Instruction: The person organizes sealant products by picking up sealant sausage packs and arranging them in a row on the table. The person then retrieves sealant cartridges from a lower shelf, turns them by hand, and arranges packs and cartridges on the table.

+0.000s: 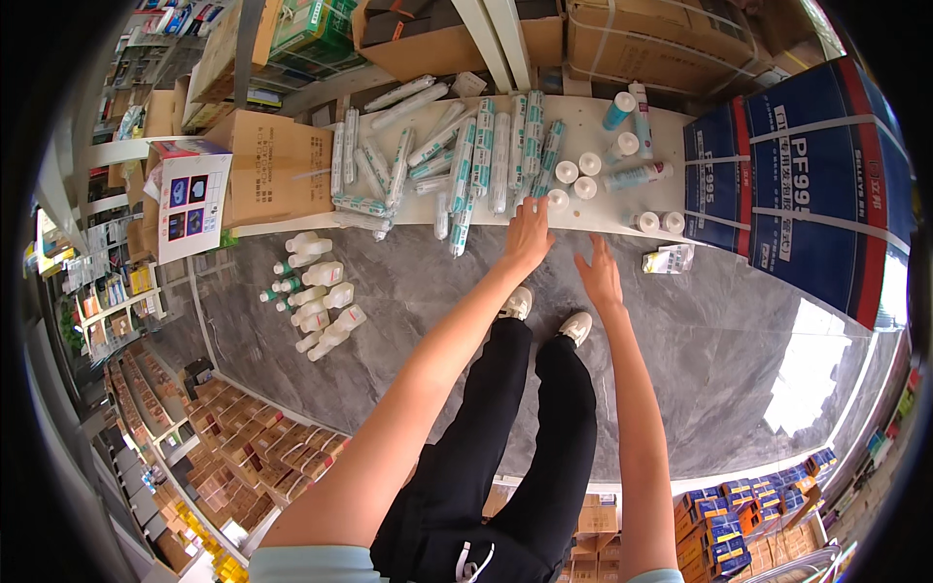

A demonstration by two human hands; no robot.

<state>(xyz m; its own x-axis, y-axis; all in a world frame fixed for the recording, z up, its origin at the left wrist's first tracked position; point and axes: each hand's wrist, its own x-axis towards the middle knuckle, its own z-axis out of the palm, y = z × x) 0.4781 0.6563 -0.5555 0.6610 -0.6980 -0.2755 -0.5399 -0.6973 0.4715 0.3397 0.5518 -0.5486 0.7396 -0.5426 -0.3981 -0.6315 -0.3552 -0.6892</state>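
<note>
My left hand (530, 235) reaches over the front edge of a low white shelf (583, 213), its fingertips beside an upright sealant cartridge (557, 200). Whether it touches the cartridge I cannot tell. My right hand (600, 273) hangs over the floor just in front of the shelf, fingers apart and holding nothing. Left of my left hand lie many sausage packs of sealant (482, 146) in a loose pile, some jutting over the edge. More cartridges stand beyond my hands, and one cartridge (639, 176) lies on its side to the right.
Blue strapped cartons (809, 182) stand at the right, a cardboard box (275, 169) at the left. White bottles (323, 274) are grouped on the grey tiled floor (408, 306). A crumpled packet (668, 259) lies by the shelf. Metal uprights (503, 44) rise behind.
</note>
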